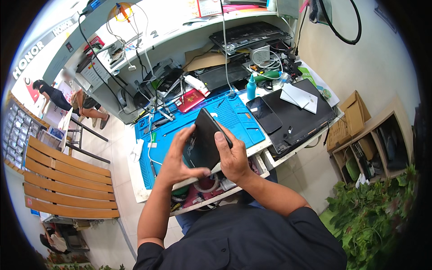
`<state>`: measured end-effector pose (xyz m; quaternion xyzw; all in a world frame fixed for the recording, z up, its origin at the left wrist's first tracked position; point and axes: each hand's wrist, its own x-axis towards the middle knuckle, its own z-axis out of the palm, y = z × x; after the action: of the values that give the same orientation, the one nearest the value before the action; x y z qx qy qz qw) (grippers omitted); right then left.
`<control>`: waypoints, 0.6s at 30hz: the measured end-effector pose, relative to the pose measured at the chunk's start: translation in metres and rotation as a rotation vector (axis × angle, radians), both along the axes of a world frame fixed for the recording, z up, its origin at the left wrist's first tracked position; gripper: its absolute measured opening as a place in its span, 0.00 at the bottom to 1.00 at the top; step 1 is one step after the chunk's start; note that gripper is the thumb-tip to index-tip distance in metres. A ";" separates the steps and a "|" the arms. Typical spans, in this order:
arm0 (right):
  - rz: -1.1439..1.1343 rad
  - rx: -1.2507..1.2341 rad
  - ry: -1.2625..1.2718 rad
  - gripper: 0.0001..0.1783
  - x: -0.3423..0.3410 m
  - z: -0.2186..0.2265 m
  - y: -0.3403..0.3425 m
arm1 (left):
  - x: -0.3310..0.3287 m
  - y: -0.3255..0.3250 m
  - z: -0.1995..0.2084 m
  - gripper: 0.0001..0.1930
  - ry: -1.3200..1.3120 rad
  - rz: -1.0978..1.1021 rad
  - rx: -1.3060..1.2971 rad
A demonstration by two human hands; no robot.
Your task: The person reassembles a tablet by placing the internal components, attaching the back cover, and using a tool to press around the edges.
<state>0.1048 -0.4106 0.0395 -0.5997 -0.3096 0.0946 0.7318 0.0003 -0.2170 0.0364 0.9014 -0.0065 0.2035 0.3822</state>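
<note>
Device (203, 143) sits snug in the right grip (234, 158), left grip (177, 157) spread pretty wide alongside, blue mat (250, 136) past them.

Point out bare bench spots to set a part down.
Free: blue mat between right hand and smartphone; black laptop panel, nearside of the white papers. Crowded: mat's far edge, with hand tools, red packet, turquoise squeeze bottle.
</note>
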 end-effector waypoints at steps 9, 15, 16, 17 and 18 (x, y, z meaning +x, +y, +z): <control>0.067 -0.083 -0.191 0.27 -0.014 0.017 0.000 | 0.045 0.032 0.030 0.22 0.031 -0.177 -0.961; 0.055 -0.059 -0.264 0.25 -0.018 0.020 -0.001 | 0.044 0.031 0.028 0.22 -0.011 -0.256 -1.039; 0.056 -0.069 -0.265 0.25 -0.020 0.022 -0.001 | 0.043 0.031 0.028 0.22 -0.014 -0.262 -1.025; 0.055 -0.066 -0.272 0.24 -0.020 0.023 -0.001 | 0.043 0.032 0.029 0.21 -0.028 -0.270 -1.012; 0.054 -0.063 -0.278 0.23 -0.020 0.024 -0.001 | 0.044 0.032 0.029 0.21 -0.042 -0.277 -0.999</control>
<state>0.0847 -0.4120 0.0635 -0.6212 -0.4210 0.0398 0.6597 0.0442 -0.1849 0.0653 0.5956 -0.0353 0.1474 0.7889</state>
